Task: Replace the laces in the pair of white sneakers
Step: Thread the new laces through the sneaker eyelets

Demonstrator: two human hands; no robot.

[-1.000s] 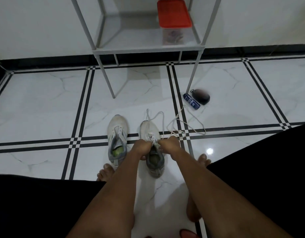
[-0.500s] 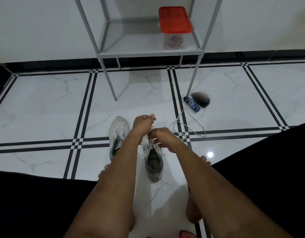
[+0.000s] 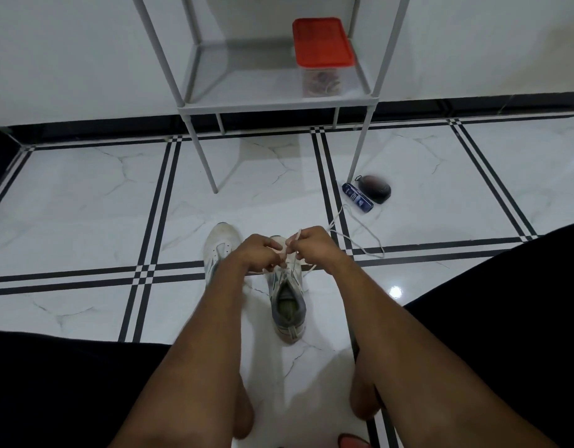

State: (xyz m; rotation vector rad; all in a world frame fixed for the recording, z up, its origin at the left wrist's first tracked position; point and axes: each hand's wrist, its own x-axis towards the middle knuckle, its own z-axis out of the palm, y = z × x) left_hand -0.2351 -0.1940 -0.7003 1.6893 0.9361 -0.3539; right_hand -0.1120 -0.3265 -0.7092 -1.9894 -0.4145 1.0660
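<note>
Two white sneakers stand on the tiled floor between my legs. The right sneaker (image 3: 287, 305) points away from me, its grey heel toward me. The left sneaker (image 3: 218, 245) lies beside it, partly behind my left forearm. My left hand (image 3: 258, 253) and my right hand (image 3: 313, 245) meet over the right sneaker's tongue, each pinching a strand of its white lace (image 3: 290, 250). A lace end sticks up by my right thumb. A loose white lace (image 3: 360, 232) trails on the floor to the right.
A grey metal shelf rack (image 3: 272, 101) stands against the wall ahead, holding a clear box with a red lid (image 3: 323, 42). A blue tube (image 3: 357, 198) and a dark round object (image 3: 375, 188) lie by its right leg. My bare feet (image 3: 363, 400) rest near me.
My hands rose from low on the right sneaker to above its tongue, and both now pinch lace strands close together. The view has tilted slightly downward.
</note>
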